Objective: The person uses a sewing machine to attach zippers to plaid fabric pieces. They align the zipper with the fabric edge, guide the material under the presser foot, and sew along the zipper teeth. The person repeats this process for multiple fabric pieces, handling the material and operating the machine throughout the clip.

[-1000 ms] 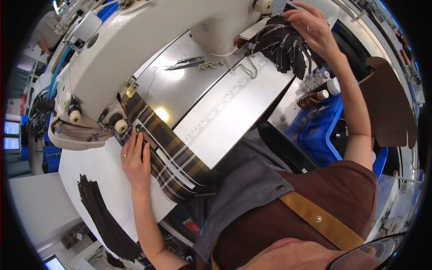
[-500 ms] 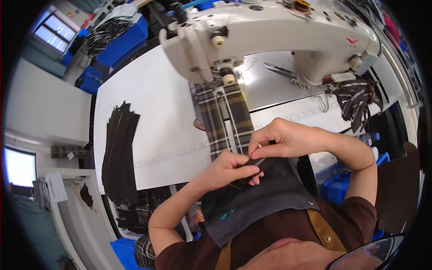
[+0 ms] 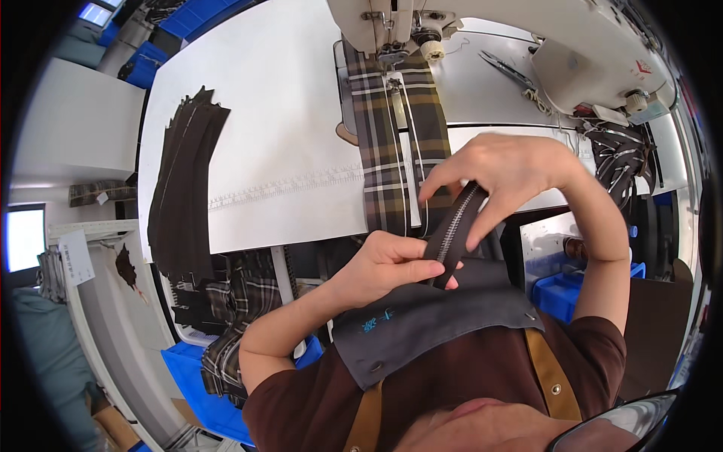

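A dark brown zipper (image 3: 454,226) with metal teeth stretches between my hands, above the dark apron (image 3: 429,316) I wear. My left hand (image 3: 388,265) pinches its lower end between thumb and fingers. Over its upper end curls my right hand (image 3: 520,172), thumb and forefinger on either side of the tape; the fingers beneath are partly hidden. Just beyond, a plaid fabric strip (image 3: 376,151) in brown, olive and white lies under the needle area of the white sewing machine (image 3: 512,22).
A stack of dark brown strips (image 3: 184,188) lies on the white table (image 3: 279,105) at left. Metal scissors (image 3: 508,69) rest beside the machine, and a zipper bundle (image 3: 617,158) sits at right. Plaid cloth (image 3: 245,301) hangs over a blue bin (image 3: 196,377) below the table.
My right hand has moved up and right from my left, its fingers opening wider, and the zipper's toothed length now shows between them. The view has tilted downward.
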`<action>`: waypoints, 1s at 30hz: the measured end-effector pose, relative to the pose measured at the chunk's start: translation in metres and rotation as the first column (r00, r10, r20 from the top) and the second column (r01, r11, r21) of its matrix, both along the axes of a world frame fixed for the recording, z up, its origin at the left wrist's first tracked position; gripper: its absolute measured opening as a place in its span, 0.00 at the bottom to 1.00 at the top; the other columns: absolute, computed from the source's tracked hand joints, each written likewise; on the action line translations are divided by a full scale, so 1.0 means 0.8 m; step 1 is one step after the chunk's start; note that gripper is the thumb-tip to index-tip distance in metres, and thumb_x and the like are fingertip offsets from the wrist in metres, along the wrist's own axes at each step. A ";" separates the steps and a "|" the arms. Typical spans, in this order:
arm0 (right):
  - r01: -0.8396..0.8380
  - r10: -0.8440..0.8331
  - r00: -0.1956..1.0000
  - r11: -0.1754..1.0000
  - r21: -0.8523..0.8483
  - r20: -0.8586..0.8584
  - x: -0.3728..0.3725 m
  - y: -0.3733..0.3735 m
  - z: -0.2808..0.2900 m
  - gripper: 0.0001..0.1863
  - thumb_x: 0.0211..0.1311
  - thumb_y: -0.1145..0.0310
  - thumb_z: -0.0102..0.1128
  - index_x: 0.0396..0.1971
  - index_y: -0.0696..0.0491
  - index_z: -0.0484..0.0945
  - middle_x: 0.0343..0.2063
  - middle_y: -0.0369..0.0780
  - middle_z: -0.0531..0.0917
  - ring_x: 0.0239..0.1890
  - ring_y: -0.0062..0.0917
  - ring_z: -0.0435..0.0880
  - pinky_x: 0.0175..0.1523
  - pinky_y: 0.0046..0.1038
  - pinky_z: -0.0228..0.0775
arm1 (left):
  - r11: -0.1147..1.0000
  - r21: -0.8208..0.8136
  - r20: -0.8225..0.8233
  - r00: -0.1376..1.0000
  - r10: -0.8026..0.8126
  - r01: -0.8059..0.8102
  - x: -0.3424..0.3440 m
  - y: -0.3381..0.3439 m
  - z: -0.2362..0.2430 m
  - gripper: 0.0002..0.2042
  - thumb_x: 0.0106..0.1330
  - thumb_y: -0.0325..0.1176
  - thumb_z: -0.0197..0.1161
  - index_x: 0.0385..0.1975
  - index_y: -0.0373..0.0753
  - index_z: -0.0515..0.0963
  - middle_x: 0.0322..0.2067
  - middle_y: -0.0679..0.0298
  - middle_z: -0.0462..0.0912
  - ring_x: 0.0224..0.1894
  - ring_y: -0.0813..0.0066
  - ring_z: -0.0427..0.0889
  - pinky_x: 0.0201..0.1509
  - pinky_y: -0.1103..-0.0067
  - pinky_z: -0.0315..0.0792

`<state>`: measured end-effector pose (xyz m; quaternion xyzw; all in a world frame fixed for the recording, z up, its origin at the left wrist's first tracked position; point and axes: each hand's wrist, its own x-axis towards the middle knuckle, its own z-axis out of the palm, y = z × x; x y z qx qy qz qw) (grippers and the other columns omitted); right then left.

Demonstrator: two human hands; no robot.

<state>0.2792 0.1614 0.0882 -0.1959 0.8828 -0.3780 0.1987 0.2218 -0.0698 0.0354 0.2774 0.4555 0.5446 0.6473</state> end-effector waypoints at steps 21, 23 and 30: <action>0.460 -0.468 0.487 0.855 -0.239 -0.737 -0.014 0.009 -0.109 0.22 0.40 0.85 0.60 0.41 0.56 0.77 0.39 0.42 0.81 0.35 0.36 0.82 0.32 0.28 0.76 | 0.978 -0.075 0.245 0.947 0.206 -0.194 -0.025 0.025 -0.002 0.18 0.69 0.26 0.49 0.57 0.32 0.62 0.43 0.53 0.79 0.47 0.67 0.80 0.55 0.73 0.72; 0.433 -0.401 0.507 0.884 -0.177 -0.763 -0.023 0.017 -0.104 0.22 0.41 0.86 0.59 0.41 0.56 0.78 0.43 0.43 0.81 0.38 0.36 0.83 0.35 0.28 0.77 | 0.982 -0.077 0.244 0.952 0.188 -0.174 -0.029 0.030 0.001 0.18 0.68 0.25 0.50 0.57 0.31 0.62 0.43 0.55 0.79 0.47 0.69 0.79 0.56 0.74 0.71; 0.461 -0.450 0.567 0.868 -0.187 -0.690 -0.053 0.038 -0.111 0.27 0.44 0.89 0.54 0.47 0.53 0.79 0.48 0.44 0.80 0.43 0.37 0.83 0.44 0.27 0.77 | 0.993 0.031 -0.380 0.920 -0.090 0.110 -0.103 0.063 0.001 0.14 0.65 0.26 0.56 0.51 0.34 0.73 0.45 0.58 0.81 0.46 0.74 0.79 0.54 0.80 0.70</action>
